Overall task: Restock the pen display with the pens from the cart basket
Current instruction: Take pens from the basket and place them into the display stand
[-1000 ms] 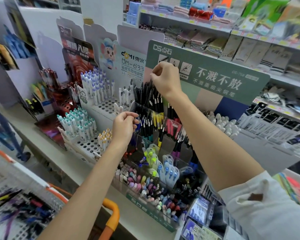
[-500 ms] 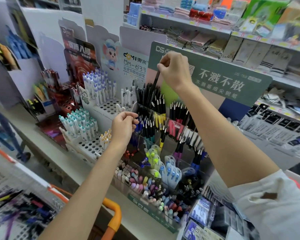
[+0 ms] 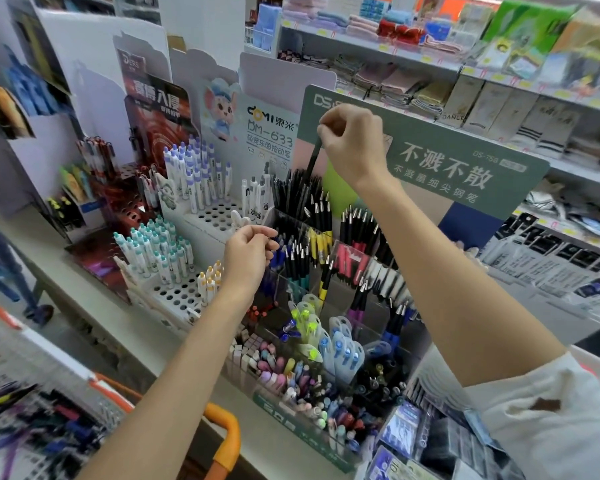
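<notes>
My right hand (image 3: 352, 143) pinches the top end of a slim black pen (image 3: 311, 162). The pen hangs nearly upright, its lower end among the black pens (image 3: 293, 192) in the back-left compartment of the clear tiered pen display (image 3: 329, 441). My left hand (image 3: 248, 254) hovers at the display's left edge beside the blue and black pens, fingers curled; whether it holds anything is hidden. The cart basket (image 3: 0, 362) at the lower left holds several blurred loose pens (image 3: 39, 427).
The cart's orange handle (image 3: 226, 431) sits right under my left forearm. White peg-hole displays (image 3: 177, 292) with white pens stand left of the clear display. A green sign board (image 3: 440, 168) rises behind it. Shelves of folded textiles (image 3: 378, 29) run along the back.
My right hand has risen a little with the black pen, so more of the pen shows above the compartment. My left hand has stayed in place.
</notes>
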The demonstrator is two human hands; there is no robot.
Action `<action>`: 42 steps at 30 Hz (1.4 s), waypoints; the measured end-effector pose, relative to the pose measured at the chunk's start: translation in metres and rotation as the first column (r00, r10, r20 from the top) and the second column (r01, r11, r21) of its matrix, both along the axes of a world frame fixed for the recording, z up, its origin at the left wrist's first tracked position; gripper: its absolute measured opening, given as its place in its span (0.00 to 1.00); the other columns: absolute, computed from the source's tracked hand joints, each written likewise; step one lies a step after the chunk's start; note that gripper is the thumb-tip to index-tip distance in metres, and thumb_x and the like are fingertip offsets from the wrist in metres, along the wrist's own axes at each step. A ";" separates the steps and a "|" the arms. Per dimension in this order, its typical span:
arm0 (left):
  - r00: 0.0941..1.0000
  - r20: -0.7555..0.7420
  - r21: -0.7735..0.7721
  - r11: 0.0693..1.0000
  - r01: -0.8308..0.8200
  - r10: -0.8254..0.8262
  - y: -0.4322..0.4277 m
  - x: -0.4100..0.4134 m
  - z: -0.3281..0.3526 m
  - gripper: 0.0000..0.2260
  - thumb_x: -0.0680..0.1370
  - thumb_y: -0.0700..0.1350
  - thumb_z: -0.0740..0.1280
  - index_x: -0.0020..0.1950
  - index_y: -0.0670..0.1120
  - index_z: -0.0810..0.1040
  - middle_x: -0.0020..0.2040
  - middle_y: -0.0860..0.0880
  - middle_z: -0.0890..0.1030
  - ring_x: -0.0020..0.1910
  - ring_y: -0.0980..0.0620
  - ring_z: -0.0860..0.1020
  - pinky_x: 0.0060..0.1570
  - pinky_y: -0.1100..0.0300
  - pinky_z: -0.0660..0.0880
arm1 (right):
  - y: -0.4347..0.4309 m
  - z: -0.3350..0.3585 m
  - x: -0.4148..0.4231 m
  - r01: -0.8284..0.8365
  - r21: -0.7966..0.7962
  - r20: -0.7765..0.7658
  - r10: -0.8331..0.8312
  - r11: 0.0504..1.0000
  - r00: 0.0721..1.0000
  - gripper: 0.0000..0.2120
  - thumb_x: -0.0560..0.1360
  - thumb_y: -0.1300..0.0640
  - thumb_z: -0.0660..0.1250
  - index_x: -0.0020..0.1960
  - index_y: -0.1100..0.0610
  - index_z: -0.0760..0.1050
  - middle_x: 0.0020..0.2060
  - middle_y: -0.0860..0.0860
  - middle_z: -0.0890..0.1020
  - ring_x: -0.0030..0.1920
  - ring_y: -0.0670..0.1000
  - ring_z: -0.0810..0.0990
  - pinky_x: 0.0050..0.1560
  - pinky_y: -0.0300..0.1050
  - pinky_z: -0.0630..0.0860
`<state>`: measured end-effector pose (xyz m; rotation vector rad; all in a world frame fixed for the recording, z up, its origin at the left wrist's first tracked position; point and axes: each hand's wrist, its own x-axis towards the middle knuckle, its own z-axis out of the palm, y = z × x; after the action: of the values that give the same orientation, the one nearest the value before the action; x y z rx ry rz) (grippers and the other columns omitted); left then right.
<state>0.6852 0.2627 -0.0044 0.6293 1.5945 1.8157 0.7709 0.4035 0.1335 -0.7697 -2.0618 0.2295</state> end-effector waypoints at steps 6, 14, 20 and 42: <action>1.000 0.004 0.000 1.000 -0.026 0.026 0.000 -0.006 -0.004 0.13 0.81 0.33 0.57 0.45 0.43 0.79 0.37 0.48 0.79 0.30 0.57 0.73 0.31 0.66 0.70 | 0.007 0.047 0.018 0.090 0.126 -0.215 -0.062 0.988 0.975 0.07 0.75 0.64 0.67 0.49 0.61 0.83 0.40 0.47 0.81 0.37 0.41 0.77 0.40 0.27 0.73; 1.000 0.002 -0.007 1.000 -0.014 0.014 0.005 -0.001 -0.006 0.12 0.81 0.34 0.57 0.47 0.43 0.78 0.37 0.48 0.78 0.33 0.56 0.73 0.33 0.67 0.71 | 0.009 -0.022 0.003 0.026 -0.051 0.013 -0.025 0.998 1.000 0.05 0.77 0.64 0.69 0.50 0.62 0.83 0.44 0.53 0.85 0.41 0.46 0.80 0.47 0.35 0.78; 0.999 0.003 -0.010 0.999 -0.053 0.054 0.007 -0.009 -0.008 0.12 0.81 0.34 0.57 0.46 0.43 0.79 0.36 0.49 0.79 0.32 0.56 0.73 0.33 0.66 0.71 | 0.007 -0.040 0.001 -0.013 -0.152 0.298 0.058 0.988 0.953 0.07 0.77 0.62 0.68 0.50 0.62 0.85 0.44 0.53 0.85 0.42 0.47 0.80 0.48 0.39 0.77; 0.854 -0.044 -0.187 0.836 -0.516 0.518 -0.071 -0.083 -0.055 0.11 0.80 0.40 0.58 0.45 0.45 0.79 0.36 0.50 0.75 0.31 0.53 0.70 0.32 0.58 0.65 | -0.111 -0.113 -0.099 -0.386 -0.441 -0.121 0.372 0.810 0.920 0.12 0.81 0.60 0.60 0.47 0.62 0.81 0.35 0.53 0.82 0.32 0.50 0.77 0.36 0.48 0.75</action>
<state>0.6024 0.1921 -0.0597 0.0925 2.0476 1.9864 0.6723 0.2923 0.0204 -0.6063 -2.1442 0.9795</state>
